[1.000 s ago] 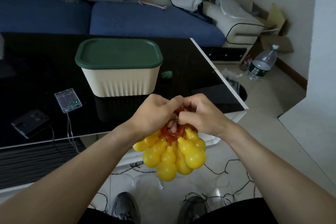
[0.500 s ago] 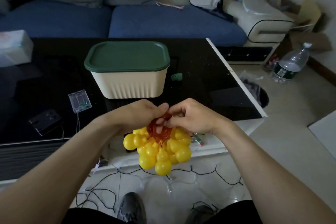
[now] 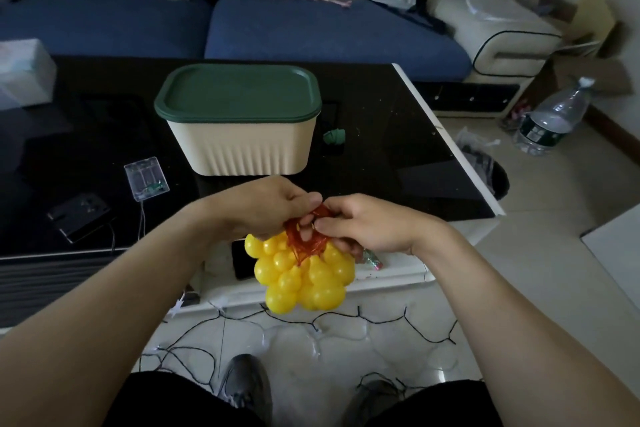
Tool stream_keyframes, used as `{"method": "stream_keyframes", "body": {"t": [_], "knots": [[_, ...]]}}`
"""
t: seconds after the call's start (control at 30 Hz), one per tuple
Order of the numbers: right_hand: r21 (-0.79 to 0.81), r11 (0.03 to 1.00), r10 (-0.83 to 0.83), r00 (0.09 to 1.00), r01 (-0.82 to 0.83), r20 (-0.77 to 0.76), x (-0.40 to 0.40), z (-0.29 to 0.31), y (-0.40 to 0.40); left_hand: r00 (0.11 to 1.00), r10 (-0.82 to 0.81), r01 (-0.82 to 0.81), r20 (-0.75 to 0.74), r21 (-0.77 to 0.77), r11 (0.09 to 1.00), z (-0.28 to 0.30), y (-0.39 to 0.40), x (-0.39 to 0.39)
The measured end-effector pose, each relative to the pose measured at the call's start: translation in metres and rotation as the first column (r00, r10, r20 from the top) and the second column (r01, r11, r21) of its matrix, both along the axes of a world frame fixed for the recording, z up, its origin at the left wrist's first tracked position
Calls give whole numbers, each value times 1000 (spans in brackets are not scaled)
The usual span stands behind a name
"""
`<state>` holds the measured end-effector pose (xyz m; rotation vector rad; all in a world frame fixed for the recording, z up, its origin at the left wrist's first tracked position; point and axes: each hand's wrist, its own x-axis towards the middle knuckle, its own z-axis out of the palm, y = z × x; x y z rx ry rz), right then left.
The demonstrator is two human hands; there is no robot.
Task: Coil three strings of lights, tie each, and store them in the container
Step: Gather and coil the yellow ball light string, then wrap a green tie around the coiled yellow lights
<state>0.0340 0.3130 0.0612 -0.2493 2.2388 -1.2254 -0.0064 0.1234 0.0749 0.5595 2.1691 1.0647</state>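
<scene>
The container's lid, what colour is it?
Dark green, on a cream ribbed container; the lid shows plainly in the head view.

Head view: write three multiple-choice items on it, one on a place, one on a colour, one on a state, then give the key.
1. Where does the clear battery box lie?
A. on the black table
B. on the sofa
C. on the floor

2. What colour are the bulbs of the held string?
A. blue
B. yellow
C. white

3. The container is:
A. open
B. tipped over
C. closed by its green lid

Key: 1 A, it rests on the tabletop left of the container. 2 B, the cluster under both hands is yellow. 3 C, the lid sits flat on the rim.
</scene>
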Motion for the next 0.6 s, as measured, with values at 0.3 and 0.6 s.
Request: {"method": "stream_keyframes", "body": {"t": [0.3,0.6], "knots": [[96,994,63,996,-57,-63,-11,6,2,867,135,-191,479,70,979,-15,-11,-4],[324,793,-293,788,517,-541,-126,-22,17,893,282,-288,351,-35,957,-23,-7,-8]]}}
